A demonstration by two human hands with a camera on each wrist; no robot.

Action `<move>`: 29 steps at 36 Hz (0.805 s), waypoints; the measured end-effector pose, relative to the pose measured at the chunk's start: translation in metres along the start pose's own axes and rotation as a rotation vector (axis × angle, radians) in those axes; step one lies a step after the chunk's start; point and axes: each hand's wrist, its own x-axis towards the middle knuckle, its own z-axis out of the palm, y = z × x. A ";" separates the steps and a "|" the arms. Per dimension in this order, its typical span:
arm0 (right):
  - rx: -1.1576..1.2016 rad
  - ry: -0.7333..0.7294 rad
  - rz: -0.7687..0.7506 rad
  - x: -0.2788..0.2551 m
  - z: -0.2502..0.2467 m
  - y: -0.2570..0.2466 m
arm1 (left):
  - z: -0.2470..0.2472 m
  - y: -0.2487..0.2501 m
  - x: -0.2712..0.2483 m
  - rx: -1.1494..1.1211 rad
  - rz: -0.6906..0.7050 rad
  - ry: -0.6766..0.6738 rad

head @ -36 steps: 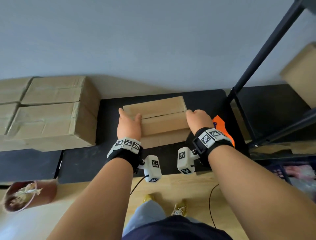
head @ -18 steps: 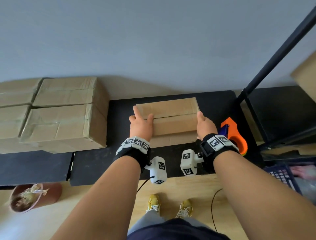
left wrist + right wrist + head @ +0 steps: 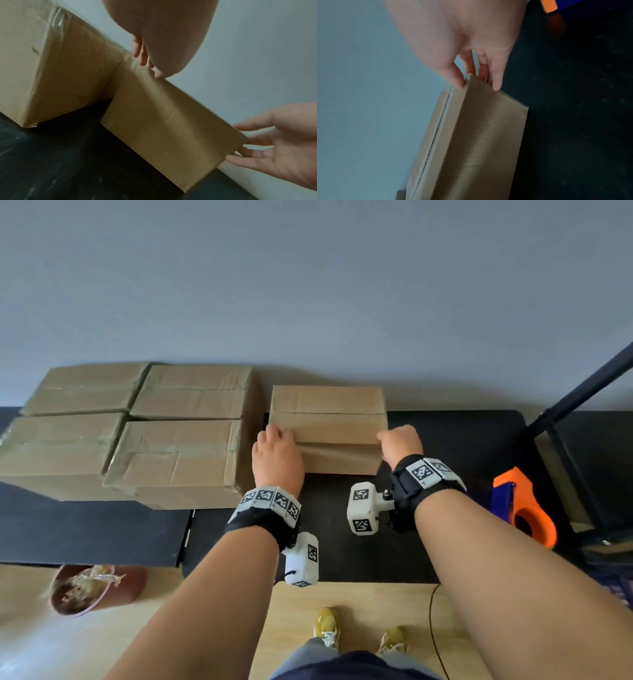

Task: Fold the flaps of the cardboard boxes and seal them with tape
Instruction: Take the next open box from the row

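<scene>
A closed brown cardboard box stands on the black table, its left end close against a stack of taped boxes. A seam shows along the top of the box. My left hand rests on its near left top corner, and in the left wrist view its straight fingers touch the top edge by the stack. My right hand is at the near right corner. Its thumb lies on the top edge, and its straight fingers lie on the right end of the box.
An orange and blue tape dispenser lies on the table to the right of my right arm. A black shelf frame rises at the far right. The grey wall is right behind the boxes. A potted plant stands on the floor at the left.
Both hands have moved the box left and back along the table until it sits beside the taped stack. The tape dispenser is now well clear of the right hand.
</scene>
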 end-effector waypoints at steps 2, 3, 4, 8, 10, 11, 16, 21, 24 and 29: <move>-0.044 0.029 -0.055 0.001 0.010 -0.007 | 0.000 -0.007 0.005 -0.023 0.014 -0.034; -0.065 0.045 -0.089 0.000 0.014 -0.012 | 0.000 -0.009 0.008 -0.041 0.018 -0.046; -0.073 0.054 -0.120 0.001 0.018 -0.014 | 0.000 -0.012 0.012 -0.057 0.023 -0.059; -0.075 0.050 -0.181 0.002 0.025 -0.026 | 0.002 -0.019 0.025 -0.081 0.029 -0.099; -0.049 0.034 -0.183 0.005 0.028 -0.031 | 0.003 -0.022 0.030 -0.096 0.004 -0.097; -0.044 0.016 -0.189 0.006 0.029 -0.032 | 0.004 -0.023 0.032 -0.101 -0.011 -0.097; -0.084 -0.022 -0.196 0.005 0.029 -0.026 | 0.004 -0.023 0.033 -0.099 -0.056 -0.071; -0.087 0.013 -0.149 0.006 0.013 -0.002 | 0.007 -0.008 0.028 -0.086 -0.069 0.010; -0.123 0.047 -0.151 0.007 -0.004 0.013 | 0.009 0.008 0.023 -0.131 0.009 0.058; -0.214 0.123 -0.123 0.007 -0.044 0.047 | 0.015 0.051 0.009 -0.204 0.138 0.009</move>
